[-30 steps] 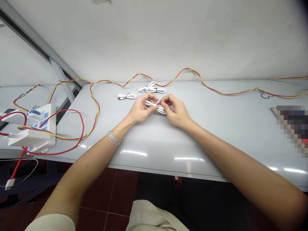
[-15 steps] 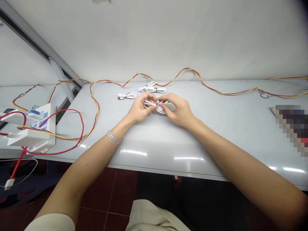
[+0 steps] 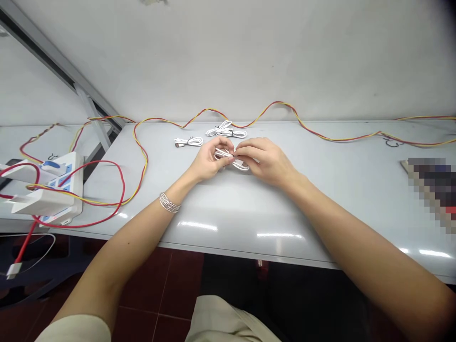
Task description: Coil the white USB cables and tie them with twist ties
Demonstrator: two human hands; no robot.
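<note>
Above the grey table, my left hand (image 3: pixel 213 160) is closed around a coiled white USB cable (image 3: pixel 241 165), thumb and fingers pinching its middle. My right hand (image 3: pixel 265 159) meets it from the other side, fingertips pinched together at the coil's centre. Those fingertips cover the black twist tie that showed there a moment ago. Just behind my hands lie more white cables in tied bundles: one cable (image 3: pixel 188 142) with a dark-tipped plug to the left, and a bundled pair (image 3: pixel 226 129) farther back.
A twisted red and yellow wire (image 3: pixel 199 114) runs along the table's back edge. At left sits a white power strip (image 3: pixel 76 190) with adapters and a looping red cable. Small black ties (image 3: pixel 394 142) and a blurred, pixelated object (image 3: pixel 432 190) lie at right.
My right hand has turned over the coil, its fingers now extended across the centre and hiding the twist tie. My left hand keeps its hold on the cable.
</note>
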